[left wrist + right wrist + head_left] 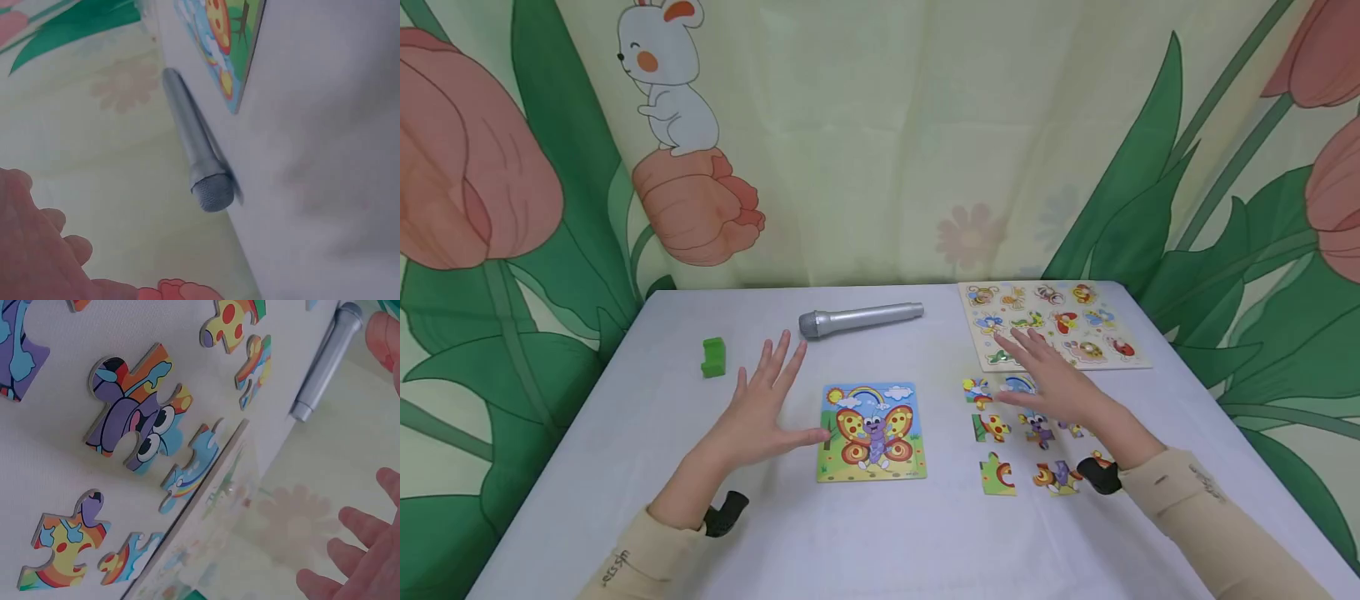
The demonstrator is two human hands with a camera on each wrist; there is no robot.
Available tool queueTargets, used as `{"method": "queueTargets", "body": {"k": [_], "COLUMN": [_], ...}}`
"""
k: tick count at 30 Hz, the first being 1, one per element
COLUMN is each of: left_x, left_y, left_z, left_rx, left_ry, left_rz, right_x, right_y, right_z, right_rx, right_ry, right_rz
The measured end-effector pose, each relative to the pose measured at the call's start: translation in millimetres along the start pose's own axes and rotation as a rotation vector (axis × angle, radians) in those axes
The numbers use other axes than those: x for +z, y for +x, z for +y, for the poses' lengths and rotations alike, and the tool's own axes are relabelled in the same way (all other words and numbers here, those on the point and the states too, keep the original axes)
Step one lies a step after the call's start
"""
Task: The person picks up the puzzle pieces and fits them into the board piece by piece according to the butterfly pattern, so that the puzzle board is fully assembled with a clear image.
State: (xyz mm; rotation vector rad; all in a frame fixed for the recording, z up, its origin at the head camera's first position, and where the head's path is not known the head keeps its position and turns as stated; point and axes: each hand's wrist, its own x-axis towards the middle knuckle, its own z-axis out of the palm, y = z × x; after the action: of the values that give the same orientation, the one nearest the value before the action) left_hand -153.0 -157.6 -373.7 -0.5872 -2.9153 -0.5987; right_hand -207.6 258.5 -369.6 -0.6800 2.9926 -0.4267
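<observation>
My left hand point(758, 425) is spread above the table, its thumb overlapping the left edge of a square butterfly picture board point(872, 433) in the head view. My right hand point(1052, 379) is held with fingers extended over loose jigsaw pieces and the near edge of an insect peg board point(1052, 321). Neither hand holds anything. The pieces lie apart in rough rows; a purple face piece point(140, 415) shows large in the right wrist view, and a corner piece point(997, 475) lies at the front left of the group. Hand and forearm hide some pieces.
A silver toy microphone point(868, 318) lies behind the butterfly board. To the left sits a small green block point(713, 357). The white-covered table point(760, 550) ends at a curtain point(865, 167) printed with tulips and a rabbit.
</observation>
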Motion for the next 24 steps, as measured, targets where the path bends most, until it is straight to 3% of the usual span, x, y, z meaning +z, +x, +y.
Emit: {"method": "queueTargets", "body": {"k": [9, 15, 24], "left_x": [27.8, 41.3, 61.8], "left_y": [-3.2, -4.2, -7.3], "left_z": [1.5, 3.2, 3.9], "left_rx": [-0.076, -0.106, -0.145], "left_ry": [-0.212, -0.348, -0.483], "left_rz": [-0.077, -0.117, -0.131], "right_x": [11.5, 22.9, 36.2], "right_y": [9.1, 15.0, 28.3], "right_z": [-1.4, 0.4, 2.7], "right_rx": [0.018, -0.025, -0.033], "right_ry": [0.073, 0.086, 0.064], "right_rz": [-0.058, -0.084, -0.136]}}
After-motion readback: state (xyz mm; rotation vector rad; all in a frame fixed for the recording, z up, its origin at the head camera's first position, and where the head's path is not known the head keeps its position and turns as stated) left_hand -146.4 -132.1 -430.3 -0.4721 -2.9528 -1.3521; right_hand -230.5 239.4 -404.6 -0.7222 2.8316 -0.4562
